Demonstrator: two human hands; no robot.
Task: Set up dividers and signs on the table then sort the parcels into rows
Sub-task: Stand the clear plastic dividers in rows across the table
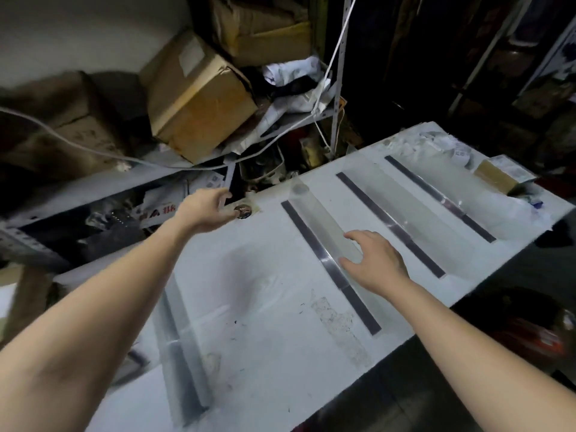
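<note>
Several clear dividers on dark base strips stand across the white table (265,307). One divider (314,219) is in the middle, another divider (180,353) is at the left, and two more stand further right (402,198). My right hand (374,263) is spread flat, its fingers resting on the middle divider. My left hand (202,210) reaches to the table's far edge, where its thumb and fingers close around the lower end of a thin dark flat piece (231,177). A small round object (243,211) lies just beside that hand.
Parcels, a small cardboard box (492,179) and white bags (436,141) lie at the table's far right end. Behind the table stands a metal shelf with a large carton (199,101), a loose white cable (93,149) and clutter. Dark floor lies to the right.
</note>
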